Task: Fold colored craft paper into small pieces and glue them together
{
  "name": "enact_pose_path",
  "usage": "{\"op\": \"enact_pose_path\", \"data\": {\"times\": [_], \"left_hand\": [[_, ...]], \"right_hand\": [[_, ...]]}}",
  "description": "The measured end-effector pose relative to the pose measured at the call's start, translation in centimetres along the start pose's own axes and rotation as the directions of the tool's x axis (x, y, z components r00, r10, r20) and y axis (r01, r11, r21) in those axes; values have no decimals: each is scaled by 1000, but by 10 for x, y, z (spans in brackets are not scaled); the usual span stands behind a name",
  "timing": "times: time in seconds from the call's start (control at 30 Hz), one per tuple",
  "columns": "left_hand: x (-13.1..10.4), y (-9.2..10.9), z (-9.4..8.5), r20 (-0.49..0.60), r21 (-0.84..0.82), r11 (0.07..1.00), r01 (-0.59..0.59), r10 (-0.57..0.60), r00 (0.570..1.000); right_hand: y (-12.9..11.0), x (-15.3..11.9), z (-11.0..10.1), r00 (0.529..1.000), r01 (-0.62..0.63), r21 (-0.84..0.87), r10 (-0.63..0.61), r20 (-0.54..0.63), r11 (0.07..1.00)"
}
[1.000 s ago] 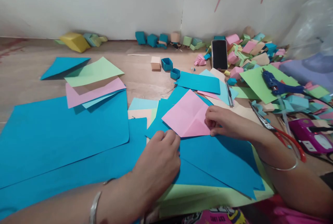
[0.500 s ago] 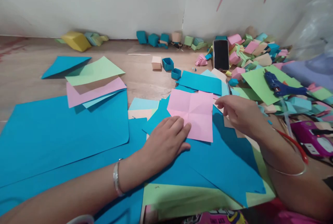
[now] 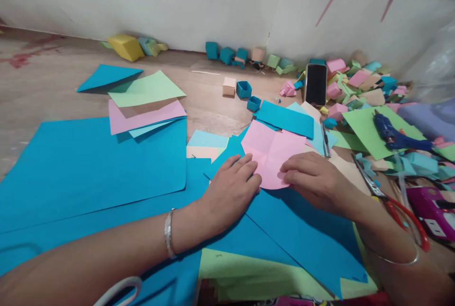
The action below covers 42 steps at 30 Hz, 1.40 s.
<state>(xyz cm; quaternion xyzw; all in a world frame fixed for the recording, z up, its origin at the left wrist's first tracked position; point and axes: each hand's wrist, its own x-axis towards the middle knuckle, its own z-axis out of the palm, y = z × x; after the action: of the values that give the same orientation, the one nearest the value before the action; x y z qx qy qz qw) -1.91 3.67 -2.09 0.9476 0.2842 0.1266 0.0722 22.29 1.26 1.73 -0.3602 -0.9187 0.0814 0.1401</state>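
A square of pink paper [image 3: 272, 152] with crossing fold creases lies on the blue sheets, its lower edge curving up. My left hand [image 3: 231, 190] is closed at its lower left edge, the fingers close together over the paper. At the lower right corner my right hand [image 3: 316, 180] pinches the paper between bent fingers and a mostly hidden thumb. Beneath it spreads a large blue sheet [image 3: 298, 230]. A folded blue paper strip [image 3: 286, 119] rests just beyond the pink square.
Scissors [image 3: 378, 192] lie beside my right forearm. A blue glue gun [image 3: 394, 133] rests on green paper to the right. Behind stand a phone [image 3: 315, 84] and a heap of small paper boxes [image 3: 359, 78]. Folded sheets [image 3: 145, 119] sit at the left on a big blue sheet [image 3: 95, 168].
My right hand has come down and left onto the pink paper's lower right corner. The paper's bottom edge has bent up. The view has shifted slightly, uncovering the scissors.
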Motion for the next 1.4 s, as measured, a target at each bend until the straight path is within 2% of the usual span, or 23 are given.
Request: {"op": "enact_pose_path", "data": {"times": [0.07,0.13,0.27,0.4,0.67,0.83,0.97,1.1,1.17,1.27,1.4], "left_hand": [[-2,1,2,-18,-2,1000,-16,16,1000],[-4,2,3,-22,-7,999,-35,35,999],[-5,2,5,-36,-31,996,-78,76,996],[-4,1,6,-60,-53,995,-87,83,995],[0,-1,4,-50,-90,993,-78,74,996],[4,-2,-1,-21,-164,986,-39,36,999],[3,-6,-1,-3,-118,991,-57,57,998],[2,-16,-1,41,-68,987,-147,150,988],[3,-22,-3,60,-45,980,-193,195,979],[5,-30,-7,82,-36,967,-253,256,963],[6,-34,-10,96,-39,960,-276,279,955]], "right_hand": [[2,0,0,997,-79,138,76,31,987],[5,0,4,980,-199,198,190,64,960],[11,2,22,938,-346,126,347,14,930],[13,2,33,912,-409,114,410,12,906],[10,4,33,885,-464,113,465,20,879],[11,4,29,899,-437,136,436,35,889],[10,3,14,921,-385,225,358,154,895],[8,1,1,933,-301,415,174,316,858],[7,1,1,931,-256,445,94,354,858],[6,1,5,929,-248,409,95,359,878],[5,1,9,930,-237,403,88,356,884]]}}
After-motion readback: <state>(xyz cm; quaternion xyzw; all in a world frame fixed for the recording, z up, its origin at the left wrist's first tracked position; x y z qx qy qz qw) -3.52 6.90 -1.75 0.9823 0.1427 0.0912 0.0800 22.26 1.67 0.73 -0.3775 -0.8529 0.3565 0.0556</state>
